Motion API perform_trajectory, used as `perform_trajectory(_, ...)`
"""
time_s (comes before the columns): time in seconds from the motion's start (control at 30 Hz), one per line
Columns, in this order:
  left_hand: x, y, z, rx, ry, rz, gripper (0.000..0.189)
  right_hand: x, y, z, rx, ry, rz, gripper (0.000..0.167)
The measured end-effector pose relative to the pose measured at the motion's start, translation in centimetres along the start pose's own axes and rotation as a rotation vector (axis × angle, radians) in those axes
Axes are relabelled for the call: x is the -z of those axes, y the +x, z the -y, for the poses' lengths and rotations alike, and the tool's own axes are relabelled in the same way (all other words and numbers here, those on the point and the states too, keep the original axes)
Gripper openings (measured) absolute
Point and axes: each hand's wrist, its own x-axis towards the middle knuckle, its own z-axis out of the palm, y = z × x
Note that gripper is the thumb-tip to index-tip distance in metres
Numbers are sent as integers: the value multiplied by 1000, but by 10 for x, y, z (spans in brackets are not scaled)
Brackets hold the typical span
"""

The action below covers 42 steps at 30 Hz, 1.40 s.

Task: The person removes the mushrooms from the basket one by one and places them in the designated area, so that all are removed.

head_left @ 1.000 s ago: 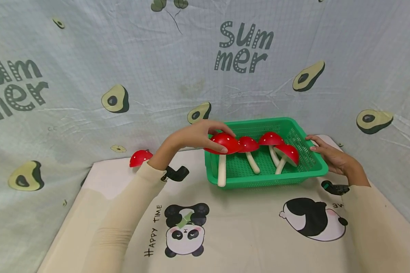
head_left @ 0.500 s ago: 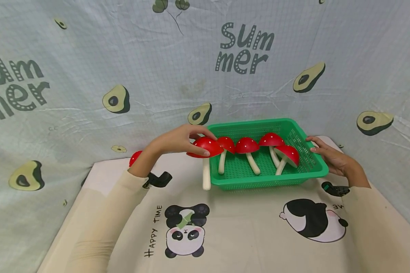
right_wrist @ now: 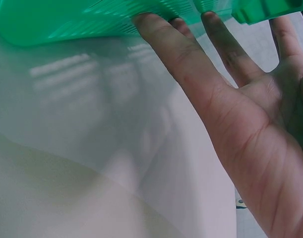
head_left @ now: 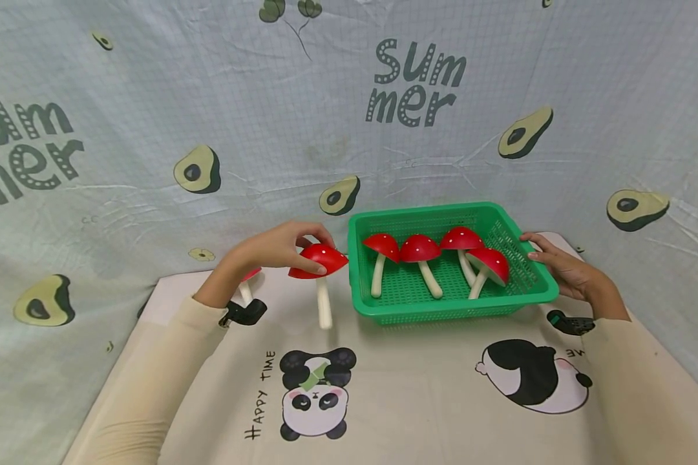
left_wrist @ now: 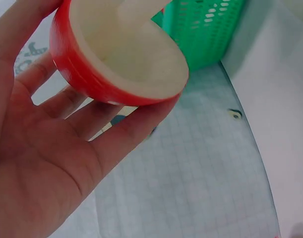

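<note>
My left hand (head_left: 291,248) grips a toy mushroom (head_left: 324,303) by its white-dotted red cap, thumb in front and fingers behind. Its pale stem hangs down, left of the green basket (head_left: 454,309). Seen from the left wrist, the mushroom's cream underside (left_wrist: 141,64) faces the camera, with the fingers along the red edge. Several more toy mushrooms (head_left: 421,248) lie inside the basket. At the basket's right end, my right hand (head_left: 564,265) touches the rim and side. Its fairly straight fingertips meet the green wall in the right wrist view (right_wrist: 191,64).
Another red-capped mushroom (head_left: 245,292) stands at the back left, partly hidden by the left wrist. A pale cloth with printed pandas (head_left: 314,403) covers the table. Behind it hangs a fabric backdrop (head_left: 267,142) with avocado prints.
My left hand has moved left with the mushroom, from over the basket's left end to beside it. This uncovers another mushroom inside. The right hand and the basket have stayed put.
</note>
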Motion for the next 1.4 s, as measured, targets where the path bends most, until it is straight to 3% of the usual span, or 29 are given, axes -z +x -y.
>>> perform_trajectory(0.57, 12, -3, 39, 94, 27, 14, 40, 1, 0, 0, 1, -11, 11, 31)
perform_trajectory(1.03, 15, -7, 57, 156, 79, 19, 44, 0, 0, 0, -11, -48, -23, 31)
perform_trajectory(1.27, 19, -11, 74, 179, 130, 38, 45, 3, -1, -1, 13, -13, 17, 31)
perform_trajectory(1.4, 23, -16, 83, 223, 153, 34, 47, 4, 0, -1, 18, 4, 39, 31)
